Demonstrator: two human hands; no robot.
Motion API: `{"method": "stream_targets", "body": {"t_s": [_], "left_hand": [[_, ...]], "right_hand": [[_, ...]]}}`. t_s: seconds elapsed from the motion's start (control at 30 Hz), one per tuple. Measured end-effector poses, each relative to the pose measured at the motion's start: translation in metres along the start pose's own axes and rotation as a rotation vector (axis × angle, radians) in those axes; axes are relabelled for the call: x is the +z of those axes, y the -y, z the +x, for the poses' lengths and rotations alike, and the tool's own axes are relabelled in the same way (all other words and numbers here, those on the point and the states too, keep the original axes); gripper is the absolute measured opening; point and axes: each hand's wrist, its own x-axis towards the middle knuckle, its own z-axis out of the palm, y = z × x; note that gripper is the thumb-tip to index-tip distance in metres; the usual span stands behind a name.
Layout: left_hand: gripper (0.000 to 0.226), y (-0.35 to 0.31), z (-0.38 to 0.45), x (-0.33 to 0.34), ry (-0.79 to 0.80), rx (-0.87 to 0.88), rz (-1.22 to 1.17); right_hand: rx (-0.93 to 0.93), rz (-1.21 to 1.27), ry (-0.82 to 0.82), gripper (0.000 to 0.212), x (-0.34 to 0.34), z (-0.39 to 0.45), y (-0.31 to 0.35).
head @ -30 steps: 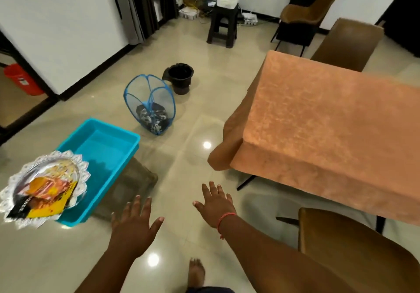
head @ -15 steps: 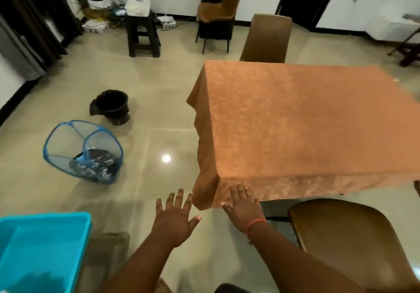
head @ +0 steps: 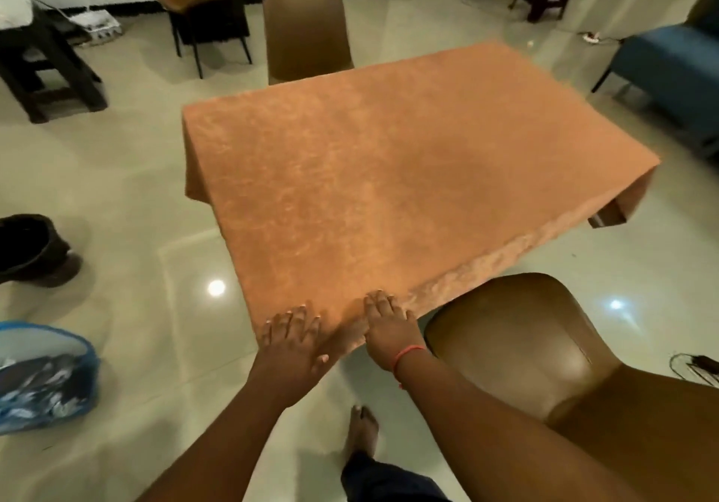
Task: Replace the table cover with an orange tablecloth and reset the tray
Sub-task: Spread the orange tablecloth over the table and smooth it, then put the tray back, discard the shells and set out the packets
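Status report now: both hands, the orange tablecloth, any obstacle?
Left hand and right hand flat on orange tablecloth at near corner. Cloth covers table, no tray on it. Brown chair close beside right hand.

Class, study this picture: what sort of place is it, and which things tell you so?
Probably a home dining area: a table under an orange tablecloth, brown dining chairs around it, and a blue sofa on the tiled floor.

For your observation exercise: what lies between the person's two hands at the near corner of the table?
In the head view, only a strip of the orange tablecloth at the table's corner lies between the left hand and the right hand; both rest flat on it.
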Motion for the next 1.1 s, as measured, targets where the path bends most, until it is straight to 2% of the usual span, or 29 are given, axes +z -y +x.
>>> {"method": "stream_targets", "body": {"t_s": [0.1,0.23,0.4,0.53,0.8,0.97,1.1], "left_hand": [[0.075,-0.013,0.031,-0.002,0.034,-0.022,0.033],[0.072,-0.002,0.041,0.019,0.130,-0.028,0.002],[0.081,0.001,0.037,0.027,0.060,0.017,-0.004],[0.085,-0.006,0.035,0.027,0.072,0.000,-0.008],[0.072,-0.004,0.025,0.022,0.054,0.015,-0.016],[0.076,0.023,-0.038,0.029,0.107,-0.253,-0.183],[0.072,0.073,-0.126,0.047,0.076,-0.492,-0.232]], "right_hand": [[-0.049,-0.025,0.014,0.069,-0.019,0.025,-0.016],[-0.140,-0.121,0.062,0.062,-0.030,0.040,-0.027],[-0.157,-0.203,0.073,0.064,-0.019,0.040,-0.033],[-0.165,-0.204,0.067,0.062,-0.019,0.035,-0.034],[-0.147,-0.234,0.064,0.059,-0.036,0.026,-0.015],[-0.339,-0.268,0.022,0.056,-0.019,0.014,0.039],[-0.499,-0.321,0.031,0.066,0.001,-0.012,0.133]]}}
